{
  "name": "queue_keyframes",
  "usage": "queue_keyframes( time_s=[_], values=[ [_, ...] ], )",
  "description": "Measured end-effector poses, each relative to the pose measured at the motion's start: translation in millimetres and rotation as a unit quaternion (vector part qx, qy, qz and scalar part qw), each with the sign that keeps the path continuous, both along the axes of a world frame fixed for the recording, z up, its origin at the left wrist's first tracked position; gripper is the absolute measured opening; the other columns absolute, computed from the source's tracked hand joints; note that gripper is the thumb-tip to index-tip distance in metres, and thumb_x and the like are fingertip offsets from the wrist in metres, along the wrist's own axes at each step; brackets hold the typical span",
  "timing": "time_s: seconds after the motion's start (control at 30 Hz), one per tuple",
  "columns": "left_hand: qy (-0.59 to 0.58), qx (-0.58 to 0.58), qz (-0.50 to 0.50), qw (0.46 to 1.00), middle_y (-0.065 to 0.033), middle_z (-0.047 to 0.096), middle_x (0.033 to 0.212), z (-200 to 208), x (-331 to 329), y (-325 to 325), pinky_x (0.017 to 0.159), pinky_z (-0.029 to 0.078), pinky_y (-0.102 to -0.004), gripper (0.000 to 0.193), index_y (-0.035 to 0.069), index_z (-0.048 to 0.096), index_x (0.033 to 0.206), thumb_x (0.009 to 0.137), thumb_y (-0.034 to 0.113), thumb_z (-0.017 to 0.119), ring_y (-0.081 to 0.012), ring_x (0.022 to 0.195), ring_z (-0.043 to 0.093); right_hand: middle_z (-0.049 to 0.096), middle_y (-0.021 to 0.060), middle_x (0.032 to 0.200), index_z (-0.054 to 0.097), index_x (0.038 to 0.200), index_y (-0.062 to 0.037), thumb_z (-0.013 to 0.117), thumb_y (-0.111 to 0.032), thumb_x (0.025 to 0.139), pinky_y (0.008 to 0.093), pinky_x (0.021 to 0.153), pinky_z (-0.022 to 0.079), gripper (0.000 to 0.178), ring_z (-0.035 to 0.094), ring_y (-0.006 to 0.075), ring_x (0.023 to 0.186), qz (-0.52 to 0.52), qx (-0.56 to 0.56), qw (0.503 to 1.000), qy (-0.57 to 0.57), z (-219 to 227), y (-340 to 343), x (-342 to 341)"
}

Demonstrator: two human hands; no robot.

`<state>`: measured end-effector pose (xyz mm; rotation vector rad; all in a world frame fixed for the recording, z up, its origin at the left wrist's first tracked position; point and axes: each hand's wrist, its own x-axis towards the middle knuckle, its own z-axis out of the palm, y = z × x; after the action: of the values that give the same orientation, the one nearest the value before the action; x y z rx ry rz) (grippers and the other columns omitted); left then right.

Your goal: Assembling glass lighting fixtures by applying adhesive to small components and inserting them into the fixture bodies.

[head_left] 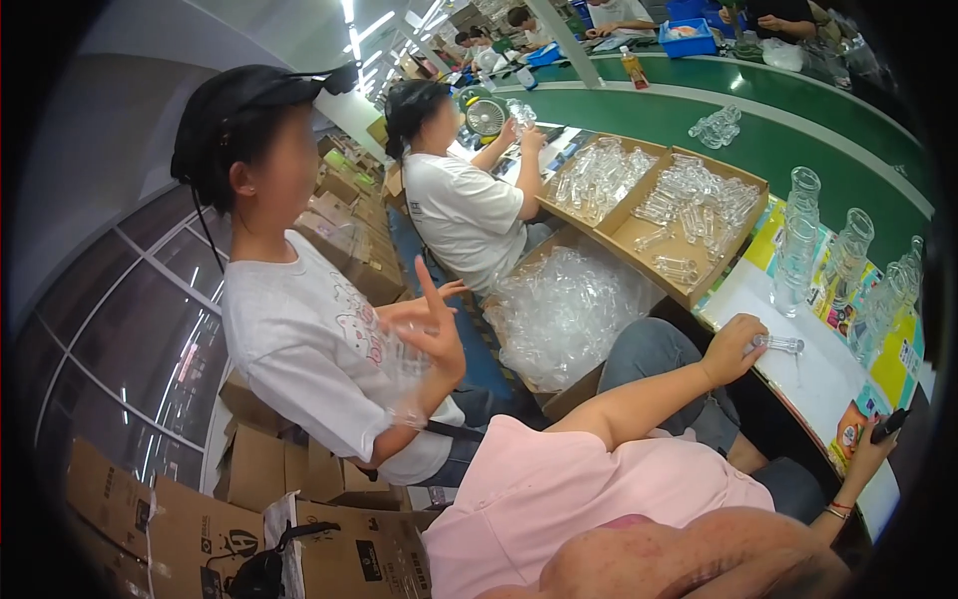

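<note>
The left hand [733,349] is gripping a small, clear, tube-shaped piece [782,343] at the edge of the white-topped bench [823,382]. The right hand [870,455] is holding a black, oblong object [889,426]. Tall, clear, bulbous vessels [795,245] are standing nearby.

Standing at my left: co-worker in black cap [244,100], printed white T-shirt [289,309]. Beyond, a seated co-worker [459,205], also in white, near a round fan [486,117]. Brown cartons [180,539] at my lower left, paned window [120,334] above. Across from me, long green surface [639,108], orange-brown bottle [635,70], blue bin [689,40]. Overhead, strip lights [374,30] lit.
</note>
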<state>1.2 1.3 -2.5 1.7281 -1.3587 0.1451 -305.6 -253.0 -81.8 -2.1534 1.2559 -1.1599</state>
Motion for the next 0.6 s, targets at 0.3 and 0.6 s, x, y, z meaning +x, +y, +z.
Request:
queue_keyframes(
  time_s=[0.3, 0.6],
  values=[
    [0.037, -0.045, 0.005, 0.998, -0.0104, 0.058, 0.087, 0, 2, 2, 0.076, 0.044, -0.0347, 0.022, 0.003, 0.059, 0.093, 0.072, 0.007, 0.064, -0.0276, 0.085, 0.053, 0.054, 0.0115, 0.109, 0.037, 0.127, -0.0014, 0.055, -0.021, 0.087, 0.0324, 0.097, 0.032, 0.048, 0.052, 0.0219, 0.101, 0.022, 0.046, 0.998, -0.034, 8, 2, 2],
    [0.281, -0.095, 0.005, 0.955, -0.0119, 0.058, 0.093, 0, 2, 0, 0.072, 0.047, -0.029, 0.019, 0.0, 0.055, 0.103, 0.089, 0.011, 0.047, -0.0179, 0.083, 0.058, 0.052, 0.0096, 0.116, 0.04, 0.124, 0.0012, 0.059, -0.014, 0.085, 0.0275, 0.092, 0.037, 0.046, 0.05, 0.0167, 0.107, 0.07, 0.104, 0.972, -0.198, -4, -1, -19]
  ],
)
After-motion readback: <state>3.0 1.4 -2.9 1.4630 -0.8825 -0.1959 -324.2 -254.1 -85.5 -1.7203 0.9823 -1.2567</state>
